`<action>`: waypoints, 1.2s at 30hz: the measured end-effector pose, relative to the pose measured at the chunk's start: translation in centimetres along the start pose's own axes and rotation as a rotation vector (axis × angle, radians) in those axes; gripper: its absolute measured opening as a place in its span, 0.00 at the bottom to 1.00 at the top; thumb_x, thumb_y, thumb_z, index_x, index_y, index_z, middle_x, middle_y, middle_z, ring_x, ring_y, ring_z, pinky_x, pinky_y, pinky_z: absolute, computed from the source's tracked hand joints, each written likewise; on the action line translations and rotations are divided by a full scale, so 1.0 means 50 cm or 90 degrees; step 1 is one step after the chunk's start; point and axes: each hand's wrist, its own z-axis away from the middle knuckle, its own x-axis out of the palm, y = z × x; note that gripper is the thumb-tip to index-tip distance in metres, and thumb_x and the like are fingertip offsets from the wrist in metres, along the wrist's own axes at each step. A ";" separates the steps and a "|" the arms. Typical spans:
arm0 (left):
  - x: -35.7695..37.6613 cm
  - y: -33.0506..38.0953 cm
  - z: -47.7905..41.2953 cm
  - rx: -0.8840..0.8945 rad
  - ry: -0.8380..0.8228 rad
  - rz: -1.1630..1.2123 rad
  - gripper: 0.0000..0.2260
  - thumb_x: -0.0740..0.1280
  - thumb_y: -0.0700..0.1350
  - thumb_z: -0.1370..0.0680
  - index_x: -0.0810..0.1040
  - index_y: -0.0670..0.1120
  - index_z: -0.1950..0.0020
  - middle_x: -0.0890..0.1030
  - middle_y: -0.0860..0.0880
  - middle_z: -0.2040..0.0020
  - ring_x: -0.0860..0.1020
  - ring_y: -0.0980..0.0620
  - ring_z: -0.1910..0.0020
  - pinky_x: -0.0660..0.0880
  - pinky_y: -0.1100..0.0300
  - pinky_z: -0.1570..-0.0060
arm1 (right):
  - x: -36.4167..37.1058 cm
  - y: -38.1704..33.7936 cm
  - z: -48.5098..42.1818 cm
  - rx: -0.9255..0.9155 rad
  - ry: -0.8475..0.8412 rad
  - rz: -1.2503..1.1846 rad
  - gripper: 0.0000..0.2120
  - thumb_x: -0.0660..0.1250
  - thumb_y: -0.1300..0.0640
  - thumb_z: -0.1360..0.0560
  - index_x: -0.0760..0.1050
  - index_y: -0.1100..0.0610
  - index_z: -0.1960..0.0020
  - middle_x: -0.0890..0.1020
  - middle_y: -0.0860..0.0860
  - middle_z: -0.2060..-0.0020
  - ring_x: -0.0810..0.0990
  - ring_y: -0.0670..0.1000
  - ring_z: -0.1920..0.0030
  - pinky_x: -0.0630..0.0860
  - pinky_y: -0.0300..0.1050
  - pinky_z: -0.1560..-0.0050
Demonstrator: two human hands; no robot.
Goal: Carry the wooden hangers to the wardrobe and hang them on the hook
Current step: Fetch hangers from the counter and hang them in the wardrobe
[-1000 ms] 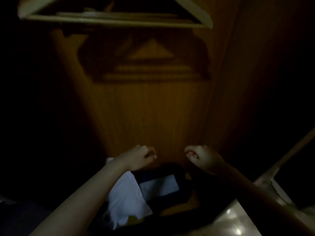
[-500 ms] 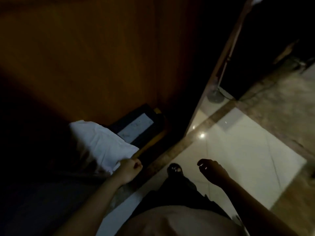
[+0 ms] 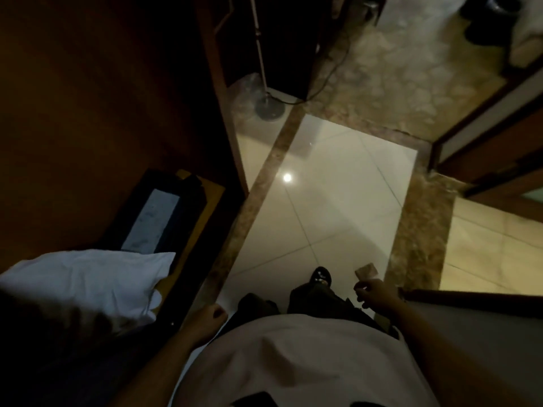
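1. Your left grip (image 3: 210, 318): low in the view at your left hip, clenched into a fist with nothing in it, just off the front edge of the wardrobe.
2. Your right grip (image 3: 373, 295): at your right side above the pale floor, fingers curled inward. A small brownish piece (image 3: 365, 271) shows just beyond the fingertips. You cannot tell whether the grip grasps it or it lies on the tiles below.
3. The wardrobe (image 3: 88, 113): on your left, dark brown wood, filling the left part of the view.
4. The wooden hangers: outside this view, so their place cannot be told from here.
5. One white cloth (image 3: 88, 277): bulky and creased, on the wardrobe's bottom, nearest to you.
6. One dark flat item (image 3: 160, 220) with a pale grey panel: just behind the white cloth, resting on a yellowish board.
7. The floor (image 3: 338, 207): glossy pale tiles inside a mottled brown stone border (image 3: 264, 183), with one round light reflection (image 3: 287, 177) near that border.
8. One round grey base (image 3: 269, 108) with a thin white pole (image 3: 260, 45) rising from it: at the wardrobe's far corner. A dark cable (image 3: 332, 69) runs beside it.
9. Your clothing: pale shirt (image 3: 293, 356), dark trousers (image 3: 317, 301), one black shoe (image 3: 321, 276) on the tiles.
10. One brown door frame (image 3: 484, 133): far right.
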 end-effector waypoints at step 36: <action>-0.223 0.882 -0.468 0.081 -0.086 -0.219 0.08 0.58 0.44 0.20 0.69 0.47 0.59 0.76 0.40 0.49 0.72 0.49 0.53 0.70 0.60 0.54 | -0.684 -0.115 -0.369 0.004 0.091 -0.304 0.13 0.57 0.61 0.21 0.74 0.65 0.41 0.78 0.58 0.55 0.77 0.53 0.57 0.70 0.35 0.66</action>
